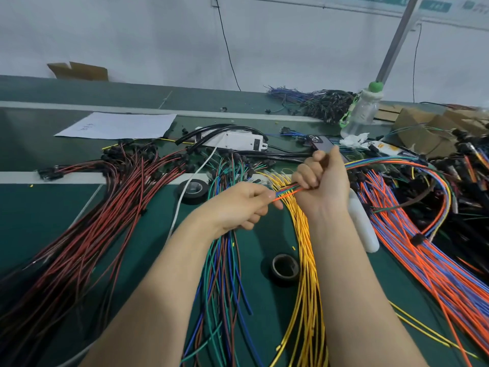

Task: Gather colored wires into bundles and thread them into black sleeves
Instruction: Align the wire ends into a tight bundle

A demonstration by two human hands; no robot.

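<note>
Both hands are on the mixed bundle [287,190] (red, blue, green and orange strands), held just above the far end of the yellow wires [304,247]. Left hand [238,206] pinches the bundle's free end between thumb and fingers. Right hand [324,178] is a closed fist round the same bundle, just right of that pinch. Between the two grips the long axis runs left-right, tilted slightly up toward the right. Past the right fist the bundle arcs away to the right of the yellow wires and loops back down toward the orange and blue pile [423,260]. Key relation: the free end points left, and the black sleeves [201,130] lie beyond the yellow wires, further back and left, beside a white box [232,140], well apart from either grip. Left hand is nearer to them. My read: the bundle is gathered and threading has not begun. The next move needs a sleeve brought to the left-hand end, mouth in line with the bundle axis and strand tips flush, or they snag. Containers: a clear water bottle [362,112] with a green cap stands far back right of the yellow wires; cannot tell how full it is. Cardboard boxes [418,128] sit just right of it, contents not visible. Tabletop [39,207] is green.
</note>
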